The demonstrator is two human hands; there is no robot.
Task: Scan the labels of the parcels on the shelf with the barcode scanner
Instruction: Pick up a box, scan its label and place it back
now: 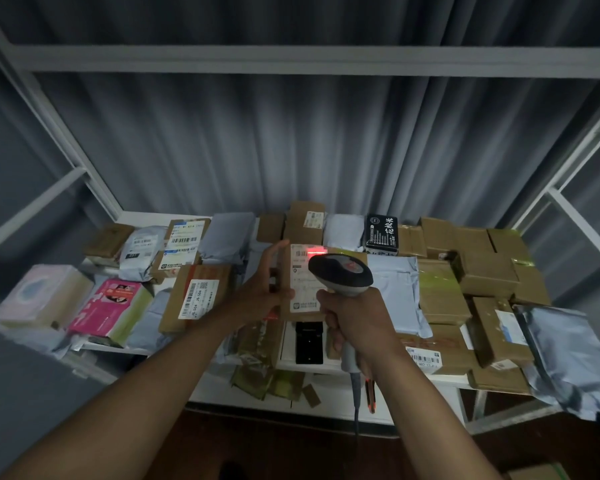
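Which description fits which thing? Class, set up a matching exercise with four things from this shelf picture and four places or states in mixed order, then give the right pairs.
Things:
1. barcode scanner
2. brown parcel
3. pink box
4. black box

Descriptions:
A. at the back of the shelf, white characters on it
B. gripped by the right hand
C. on the left side of the shelf
D. held up by the left hand, red light on its label

Pairs: 1-B, 2-D, 3-C, 4-A
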